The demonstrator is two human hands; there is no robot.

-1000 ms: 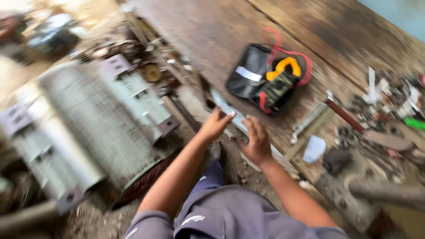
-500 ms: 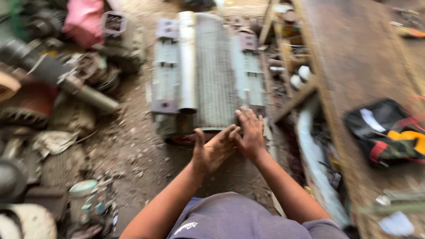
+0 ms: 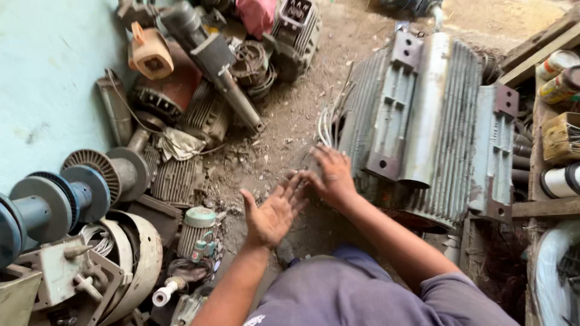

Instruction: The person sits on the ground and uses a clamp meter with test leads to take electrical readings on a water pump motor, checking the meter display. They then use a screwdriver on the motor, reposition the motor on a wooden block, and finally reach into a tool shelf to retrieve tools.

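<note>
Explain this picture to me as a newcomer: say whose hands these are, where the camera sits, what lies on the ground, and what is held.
The camera is worn on a person's head and looks down, so the two bare arms reaching out from the bottom are that person's own. The left hand is open, palm up, and holds nothing. The right hand is spread beside the near end of a large grey ribbed motor housing lying on the dirt floor, next to a bundle of pale wires; whether it touches the housing is hard to tell. On the left lies a heap of old motors and parts, among them a small green motor and blue-grey discs on a shaft. Wooden shelves with tins stand on the right.
</note>
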